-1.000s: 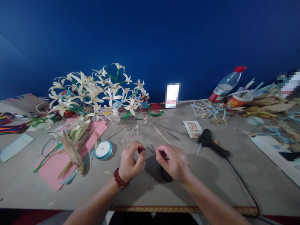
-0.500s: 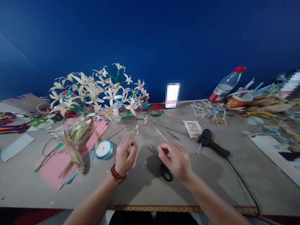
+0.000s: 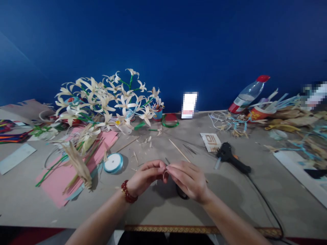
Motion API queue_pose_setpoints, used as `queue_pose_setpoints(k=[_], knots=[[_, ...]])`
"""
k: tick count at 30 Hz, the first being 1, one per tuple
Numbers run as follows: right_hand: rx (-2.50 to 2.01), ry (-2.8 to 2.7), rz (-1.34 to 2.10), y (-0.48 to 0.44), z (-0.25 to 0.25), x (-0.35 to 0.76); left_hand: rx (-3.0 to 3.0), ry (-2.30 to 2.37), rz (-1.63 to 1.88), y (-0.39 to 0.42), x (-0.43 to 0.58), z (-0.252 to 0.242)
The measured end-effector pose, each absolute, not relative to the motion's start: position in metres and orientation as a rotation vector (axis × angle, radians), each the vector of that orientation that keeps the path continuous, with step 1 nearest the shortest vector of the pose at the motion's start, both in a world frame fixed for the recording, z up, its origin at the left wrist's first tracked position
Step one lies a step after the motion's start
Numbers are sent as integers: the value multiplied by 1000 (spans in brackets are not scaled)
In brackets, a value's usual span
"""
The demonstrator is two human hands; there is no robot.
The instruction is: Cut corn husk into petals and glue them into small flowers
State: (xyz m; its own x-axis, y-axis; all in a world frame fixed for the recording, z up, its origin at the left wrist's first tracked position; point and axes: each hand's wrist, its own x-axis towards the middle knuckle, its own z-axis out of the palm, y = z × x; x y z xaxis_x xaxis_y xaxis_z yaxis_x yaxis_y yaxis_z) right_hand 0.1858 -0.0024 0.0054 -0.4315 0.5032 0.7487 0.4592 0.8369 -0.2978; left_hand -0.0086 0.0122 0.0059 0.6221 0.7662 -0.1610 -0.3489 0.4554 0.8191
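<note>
Over the middle of the table, my left hand (image 3: 150, 174) and my right hand (image 3: 187, 178) meet at the fingertips. Both are closed in a pinch on a small pale curled strip (image 3: 165, 175), too small and blurred to name more exactly. A pair of scissors (image 3: 182, 193) lies under my right hand; its black handle shows below and a blade tip above, with the rest hidden. Behind my right hand, a thin wooden stick (image 3: 178, 149) points away from me. To the left of my left hand sits a spool of light blue ribbon (image 3: 113, 163).
A black glue gun (image 3: 233, 160) lies at right, its cord running to the front edge. White husk flowers (image 3: 125, 103) stand at the back left, behind pink paper (image 3: 53, 189) and dried husks (image 3: 79, 163). A tilted bottle (image 3: 249, 93) is at the back right.
My hands were apart, each with curled fingers; now their fingertips have come together over the scissors. The pale strip shows between them. The table items stay where they were.
</note>
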Motion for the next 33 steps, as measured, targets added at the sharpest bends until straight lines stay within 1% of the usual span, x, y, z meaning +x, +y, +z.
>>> queue_pose_setpoints(k=[3, 6, 9, 11, 13, 15, 20, 23, 25, 29, 33], knots=[[-695, -2117, 67, -1, 5, 187, 811, 540, 689, 12, -11, 5], [-788, -2039, 287, 0, 1, 187, 924, 588, 769, 11, -11, 3], [-912, -1789, 806, 2, -2, 185, 1145, 640, 894, 10, -10, 4], [-876, -1591, 1190, 4, -2, 182, 1280, 657, 944, 12, -9, 4], [-816, -1432, 1446, 6, -2, 179, 1397, 676, 962, 13, -8, 5], [-803, -1329, 1559, 6, -2, 176, 1487, 695, 970, 15, -8, 4], [-884, -1186, 1702, 7, -4, 176, 1586, 702, 980, 14, -7, 1], [-994, -1087, 1690, 10, -7, 179, 1646, 700, 958, 18, -9, 0], [-1096, -1136, 1522, 13, -9, 183, 1695, 777, 984, 24, -12, 0], [-1222, -1536, 1034, 15, -8, 186, 1782, 1188, 1141, 42, -31, 4], [-1154, -1976, 830, 6, -3, 180, 1956, 1454, 1171, 53, -56, 19]])
